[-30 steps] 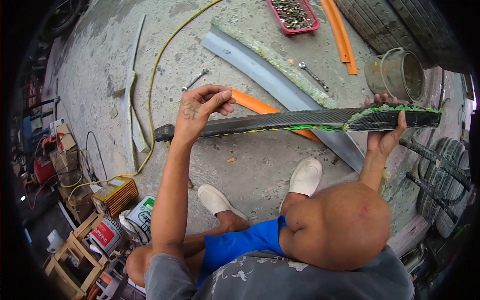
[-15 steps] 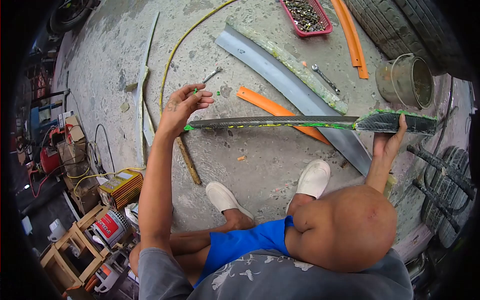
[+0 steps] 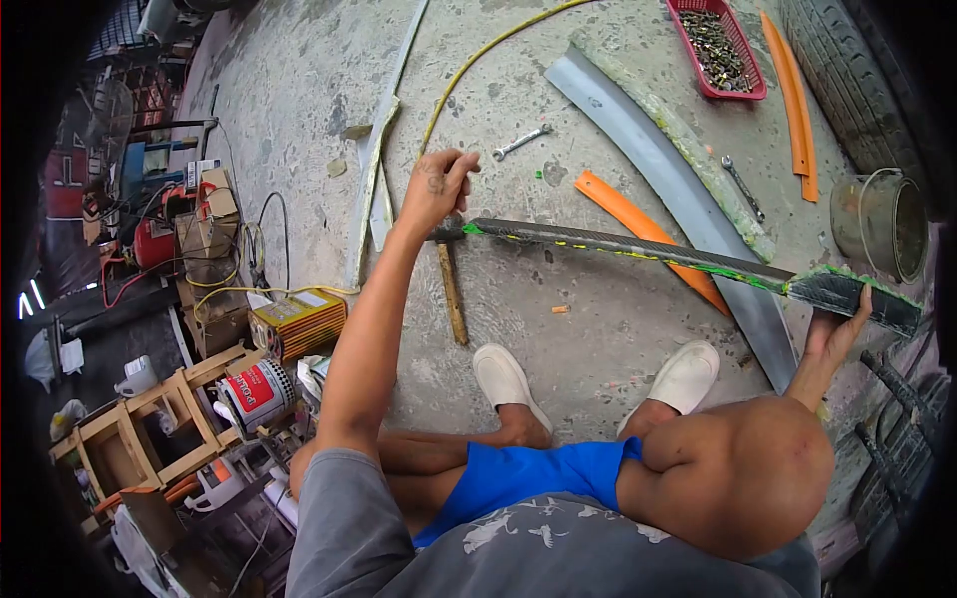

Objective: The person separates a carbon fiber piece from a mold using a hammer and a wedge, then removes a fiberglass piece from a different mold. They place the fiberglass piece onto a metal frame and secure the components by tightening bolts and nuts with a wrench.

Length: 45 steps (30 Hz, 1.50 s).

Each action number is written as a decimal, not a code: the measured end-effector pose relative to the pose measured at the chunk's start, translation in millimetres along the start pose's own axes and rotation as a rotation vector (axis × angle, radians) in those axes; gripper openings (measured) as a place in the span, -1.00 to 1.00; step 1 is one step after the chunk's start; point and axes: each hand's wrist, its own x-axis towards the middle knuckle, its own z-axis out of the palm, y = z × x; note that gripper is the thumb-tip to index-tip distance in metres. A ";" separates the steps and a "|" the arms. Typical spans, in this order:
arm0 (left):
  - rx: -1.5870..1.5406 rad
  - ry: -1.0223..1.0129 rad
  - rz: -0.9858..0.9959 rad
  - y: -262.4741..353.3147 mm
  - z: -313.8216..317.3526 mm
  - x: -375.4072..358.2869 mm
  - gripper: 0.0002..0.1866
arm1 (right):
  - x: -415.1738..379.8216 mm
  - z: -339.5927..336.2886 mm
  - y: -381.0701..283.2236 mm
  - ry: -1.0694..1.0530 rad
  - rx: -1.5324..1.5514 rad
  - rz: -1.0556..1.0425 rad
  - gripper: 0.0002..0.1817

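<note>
A long black carbon-patterned strip [image 3: 638, 246] with green and yellow edging slants across the view above the floor. Its wide end rests in my right hand [image 3: 835, 334], one finger lying over the edge. Near the narrow end, my left hand [image 3: 445, 187] is raised with its fingers curled together; what they pinch, if anything, is hidden. Below that hand lies a hammer [image 3: 453, 294] with a wooden handle, its dark head beside the strip's tip. A small green scrap [image 3: 539, 174] is on the floor.
On the floor are a grey curved panel [image 3: 653, 149], orange strips [image 3: 623, 224], two wrenches [image 3: 521, 143] and a red basket [image 3: 714, 50] of bolts. A bucket [image 3: 877, 227] and tyres stand right. Left are a yellow box [image 3: 297, 324], a can [image 3: 257, 391] and a wooden frame [image 3: 150, 429].
The view has shifted, so the floor objects appear further right. My left hand's fingers, earlier spread around a green bit, have curled in. The strip now slants down more toward the right.
</note>
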 end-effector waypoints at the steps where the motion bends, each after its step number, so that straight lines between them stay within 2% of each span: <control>1: 0.117 0.014 0.012 -10.9 -4.7 1.7 -0.62 | -0.6 1.6 0.3 0.017 -0.001 -0.011 -0.57; 6: 0.298 -0.101 -0.161 -39.6 -20.9 -6.6 -0.51 | 0.4 0.0 1.1 0.025 0.009 -0.017 -0.59; 8: 0.424 -0.223 -0.262 -41.6 -19.1 -16.6 -0.47 | 4.5 -6.6 1.4 0.022 0.018 -0.007 -0.61; 10: 0.399 -0.251 -0.279 -47.6 -12.5 -23.8 -0.52 | 6.6 -8.7 0.7 -0.050 0.039 -0.003 -0.61; 12: 0.331 -0.266 -0.146 -53.1 -4.5 -34.1 -0.60 | 2.4 -5.8 1.0 -0.036 0.034 -0.021 -0.60; 14: 0.391 -0.234 -0.123 -53.6 2.7 -44.1 -0.64 | 0.0 -3.2 1.1 -0.026 0.031 -0.033 -0.60; 16: 0.475 -0.036 0.087 -60.5 10.9 -54.5 -0.63 | 0.0 -5.0 1.3 -0.008 0.015 -0.049 -0.56; 18: 0.485 -0.004 0.114 -65.1 18.1 -63.6 -0.70 | -0.3 -5.9 2.9 -0.012 0.029 -0.047 -0.56; 20: 0.473 0.081 0.257 -68.9 22.2 -68.1 -0.76 | -0.2 -6.4 4.3 -0.012 0.040 -0.050 -0.56; 24: 0.486 0.092 0.352 -73.2 23.2 -70.1 -0.84 | -4.1 -2.0 2.7 -0.018 0.028 -0.031 -0.50; 34: 0.469 0.148 0.390 -81.5 26.8 -70.9 -0.82 | 0.1 -12.6 2.5 -0.020 0.030 -0.009 -0.44; 36: 0.384 0.113 0.275 -79.4 26.9 -71.5 -0.78 | 0.4 -12.4 2.7 -0.030 0.030 -0.008 -0.44; 39: 0.356 0.118 0.221 -73.3 28.7 -73.6 -0.76 | -0.3 -11.4 3.2 -0.025 0.023 -0.018 -0.44; 45: 0.389 0.234 0.332 -84.2 35.5 -69.1 -0.76 | -1.0 -10.0 3.8 -0.004 0.011 -0.028 -0.44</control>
